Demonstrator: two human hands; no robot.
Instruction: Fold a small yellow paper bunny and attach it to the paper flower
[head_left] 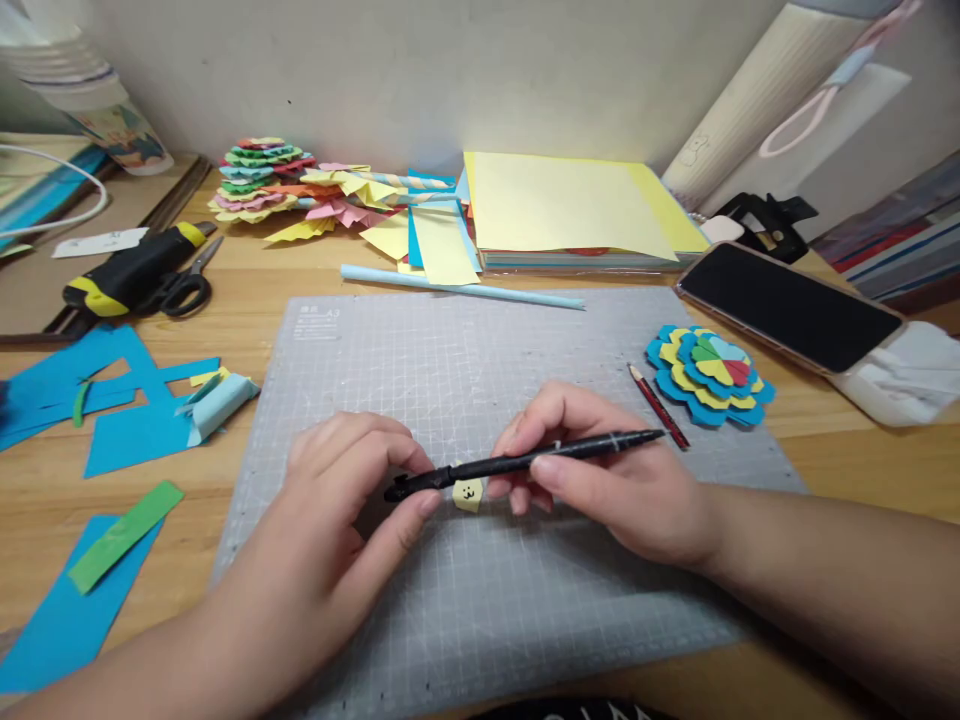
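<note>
A black pen (555,456) is held level above the grey cutting mat (375,370), between my two hands. Thumb and fingers of my left hand (360,510) pinch its capped left end. My right hand (600,480) grips the barrel, thumb in front and fingers curled behind. Under the pen lies a small pale yellow piece of paper (468,497) with a little face drawn in black; the pen hides its upper edge. Right of my right hand are a short red-and-black pencil (660,408) and a layered paper flower (709,372) in blue, yellow, green and red.
A pale blue paper tube (457,288) crosses the mat's back edge. Behind it are a yellow paper stack (570,210) and folded paper flowers (262,180). Scissors (187,285), a black-and-yellow tool (139,270) and blue scraps (142,430) lie left. A phone (791,305) rests right.
</note>
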